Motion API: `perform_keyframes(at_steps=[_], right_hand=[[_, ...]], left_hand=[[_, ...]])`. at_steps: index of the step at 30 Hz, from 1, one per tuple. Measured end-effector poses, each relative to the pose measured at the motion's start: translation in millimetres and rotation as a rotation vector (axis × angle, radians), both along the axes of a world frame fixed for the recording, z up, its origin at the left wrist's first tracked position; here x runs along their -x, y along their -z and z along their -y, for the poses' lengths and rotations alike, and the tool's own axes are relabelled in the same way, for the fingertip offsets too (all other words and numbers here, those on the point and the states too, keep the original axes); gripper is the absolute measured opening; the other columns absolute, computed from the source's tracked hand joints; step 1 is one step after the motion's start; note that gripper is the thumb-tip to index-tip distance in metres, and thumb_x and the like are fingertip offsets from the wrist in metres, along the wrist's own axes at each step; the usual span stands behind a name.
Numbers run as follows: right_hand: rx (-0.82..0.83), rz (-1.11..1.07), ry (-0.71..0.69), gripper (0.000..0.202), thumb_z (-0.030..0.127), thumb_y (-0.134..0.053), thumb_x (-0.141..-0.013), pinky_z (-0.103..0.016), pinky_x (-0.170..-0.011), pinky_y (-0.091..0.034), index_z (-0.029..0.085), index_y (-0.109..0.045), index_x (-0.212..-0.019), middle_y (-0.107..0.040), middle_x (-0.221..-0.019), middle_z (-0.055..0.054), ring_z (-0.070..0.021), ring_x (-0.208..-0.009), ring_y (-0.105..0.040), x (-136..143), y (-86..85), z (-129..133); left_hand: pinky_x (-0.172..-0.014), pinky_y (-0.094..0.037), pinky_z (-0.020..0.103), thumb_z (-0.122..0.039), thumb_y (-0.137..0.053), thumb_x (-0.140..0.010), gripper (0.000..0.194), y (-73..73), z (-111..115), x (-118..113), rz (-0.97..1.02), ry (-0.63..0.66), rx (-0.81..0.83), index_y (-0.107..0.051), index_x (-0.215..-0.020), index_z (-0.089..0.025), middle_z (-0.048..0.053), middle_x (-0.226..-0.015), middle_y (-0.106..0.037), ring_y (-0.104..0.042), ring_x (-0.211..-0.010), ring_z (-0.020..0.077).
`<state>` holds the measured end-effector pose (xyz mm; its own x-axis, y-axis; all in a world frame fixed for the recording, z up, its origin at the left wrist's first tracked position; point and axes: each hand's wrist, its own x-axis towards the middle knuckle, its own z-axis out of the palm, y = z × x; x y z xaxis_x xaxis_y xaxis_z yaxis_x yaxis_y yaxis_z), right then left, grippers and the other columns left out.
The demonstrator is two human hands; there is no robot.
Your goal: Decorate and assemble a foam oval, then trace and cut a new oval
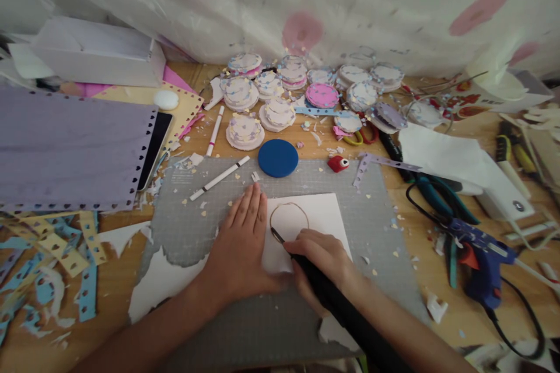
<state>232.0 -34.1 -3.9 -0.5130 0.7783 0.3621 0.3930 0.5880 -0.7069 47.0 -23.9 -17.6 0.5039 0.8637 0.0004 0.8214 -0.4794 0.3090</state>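
A white sheet of foam or card lies on the grey cutting mat, with a thin brown circle line on its upper left part. My left hand presses flat on the left side of the sheet, fingers stretched out and side by side. In my right hand is a black pen-like tool with a slim dark tip, held like a pen. Its tip touches the circle's lower left edge. A blue disc lies just above the sheet.
Several layered, decorated paper discs stand at the back. Two white markers and a red paper punch lie nearby. On the right are a blue glue gun and pliers; coloured paper scraps heap at left.
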Motion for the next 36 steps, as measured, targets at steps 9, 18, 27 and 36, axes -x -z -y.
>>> perform_keyframes(at_steps=[9,18,27,36], right_hand=[[0.006,0.046,-0.101,0.032,0.003,-0.047,-0.066,-0.027,-0.052,-0.032,0.019,-0.051,-0.093,-0.049,-0.064,0.001,-0.0150,-0.057,-0.044,-13,6.2,-2],[-0.068,0.095,-0.090,0.028,0.004,-0.047,-0.072,-0.027,-0.051,-0.035,0.019,-0.051,-0.095,-0.053,-0.064,-0.001,-0.0151,-0.057,-0.046,-15,11.2,-1],[-0.027,-0.117,0.098,0.028,0.001,-0.046,-0.073,-0.025,-0.051,-0.039,0.020,-0.053,-0.091,-0.057,-0.062,-0.001,-0.0133,-0.052,-0.053,-29,-23.4,3],[-0.016,-0.073,-0.138,0.032,0.000,-0.048,-0.072,-0.025,-0.053,-0.037,0.021,-0.052,-0.095,-0.056,-0.065,0.000,-0.0131,-0.056,-0.051,-23,11.1,1]], left_hand=[[-0.115,-0.014,0.050,-0.071,-0.061,-0.055,0.123,-0.4,-2,0,-0.007,0.013,0.006,-0.023,-0.142,0.008,0.031,-0.153,-0.014,-0.011,-0.143,0.0400],[-0.115,-0.013,0.050,-0.074,-0.059,-0.055,0.125,0.8,-1,0,-0.054,0.023,0.004,-0.022,-0.142,0.007,0.031,-0.153,-0.012,-0.008,-0.144,0.0382],[-0.116,-0.014,0.048,-0.074,-0.060,-0.055,0.126,-1.1,-11,15,-0.039,0.135,0.042,-0.015,-0.146,0.001,0.025,-0.156,-0.007,-0.006,-0.145,0.0363],[-0.115,-0.015,0.050,-0.079,-0.057,-0.056,0.127,-3.4,-16,23,0.000,0.206,0.062,-0.015,-0.147,0.000,0.025,-0.156,-0.007,-0.009,-0.144,0.0378]])
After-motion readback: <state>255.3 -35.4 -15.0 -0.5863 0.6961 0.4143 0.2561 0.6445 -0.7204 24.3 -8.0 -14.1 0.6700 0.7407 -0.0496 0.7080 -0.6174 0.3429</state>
